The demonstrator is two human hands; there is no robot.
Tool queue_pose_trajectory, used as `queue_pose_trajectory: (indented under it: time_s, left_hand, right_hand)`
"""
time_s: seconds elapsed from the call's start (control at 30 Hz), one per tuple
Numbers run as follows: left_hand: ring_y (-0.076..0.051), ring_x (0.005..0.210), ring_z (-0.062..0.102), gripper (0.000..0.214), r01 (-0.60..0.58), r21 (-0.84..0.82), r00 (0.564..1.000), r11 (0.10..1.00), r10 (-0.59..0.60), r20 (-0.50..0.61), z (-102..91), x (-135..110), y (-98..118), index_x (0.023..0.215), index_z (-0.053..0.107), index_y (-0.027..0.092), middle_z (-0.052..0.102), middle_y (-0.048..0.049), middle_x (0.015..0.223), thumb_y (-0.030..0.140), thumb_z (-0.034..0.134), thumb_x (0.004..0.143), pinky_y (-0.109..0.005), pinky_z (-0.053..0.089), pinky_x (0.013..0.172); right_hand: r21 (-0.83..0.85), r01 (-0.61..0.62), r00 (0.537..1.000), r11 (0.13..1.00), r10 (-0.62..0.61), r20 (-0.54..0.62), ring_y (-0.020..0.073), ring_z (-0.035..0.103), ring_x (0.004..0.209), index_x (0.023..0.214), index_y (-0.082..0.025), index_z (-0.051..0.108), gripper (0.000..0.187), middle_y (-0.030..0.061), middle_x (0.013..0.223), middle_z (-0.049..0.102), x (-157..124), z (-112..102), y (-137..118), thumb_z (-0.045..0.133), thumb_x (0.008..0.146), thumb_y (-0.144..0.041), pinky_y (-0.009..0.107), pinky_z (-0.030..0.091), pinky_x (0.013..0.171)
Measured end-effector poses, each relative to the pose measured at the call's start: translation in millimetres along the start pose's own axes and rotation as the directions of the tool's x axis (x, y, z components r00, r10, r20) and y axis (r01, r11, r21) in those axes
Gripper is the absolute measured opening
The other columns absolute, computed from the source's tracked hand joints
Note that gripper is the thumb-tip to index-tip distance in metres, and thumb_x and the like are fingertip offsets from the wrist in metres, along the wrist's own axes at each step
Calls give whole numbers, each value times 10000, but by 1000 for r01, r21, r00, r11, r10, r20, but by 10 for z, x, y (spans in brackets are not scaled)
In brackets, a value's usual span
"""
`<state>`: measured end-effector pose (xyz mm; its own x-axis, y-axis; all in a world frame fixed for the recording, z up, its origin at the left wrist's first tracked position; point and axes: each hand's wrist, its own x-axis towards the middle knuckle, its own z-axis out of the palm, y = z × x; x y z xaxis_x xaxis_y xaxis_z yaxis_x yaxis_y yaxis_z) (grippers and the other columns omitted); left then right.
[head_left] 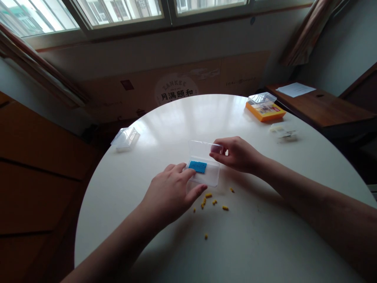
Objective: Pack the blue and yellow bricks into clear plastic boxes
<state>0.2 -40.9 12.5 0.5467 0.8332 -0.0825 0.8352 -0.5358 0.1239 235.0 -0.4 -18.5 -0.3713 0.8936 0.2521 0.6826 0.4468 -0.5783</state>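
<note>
A small clear plastic box (210, 177) sits open on the round white table (250, 243), its lid (200, 149) standing upright at the back. A blue studded plate (197, 166) lies inside it. My left hand (172, 192) rests on the box's near left corner, fingers spread and touching it. My right hand (237, 154) pinches the lid's right edge between thumb and fingers. Several tiny yellow pieces (208, 195) lie scattered on the table just in front of the box.
A clear empty box (125, 138) lies at the table's left edge. An orange box (266, 111) with a clear box on top stands at the back right, a small clear bag (284, 131) beside it. A wooden side table (324, 106) holds a paper.
</note>
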Motion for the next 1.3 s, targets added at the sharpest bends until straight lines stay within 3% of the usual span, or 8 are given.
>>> queue_pose_trajectory:
  time_s: [0.83, 1.3]
  left_hand:
    - [-308, 1134, 523, 545, -34, 20, 999, 999, 34, 4, 29, -22, -4, 1228, 609, 283, 591, -86, 1256, 653, 400, 887, -462, 472, 892]
    - [-311, 1157, 513, 567, -21, -51, 999, 998, 23, 30, 0, -59, 9, 1201, 634, 309, 562, -72, 1295, 690, 362, 880, -458, 470, 909]
  right_hand:
    - [-4, 3, 1000, 1000, -3, 2, 64, 533, 603, 863, -145, 661, 222, 26, 758, 643, 2, 1, 6, 568, 858, -346, 177, 393, 604]
    - [-7, -6, 1000, 1000, 6, 12, 70, 542, 613, 876, -146, 665, 225, 32, 766, 645, -1, -8, -12, 571, 861, -349, 180, 397, 591]
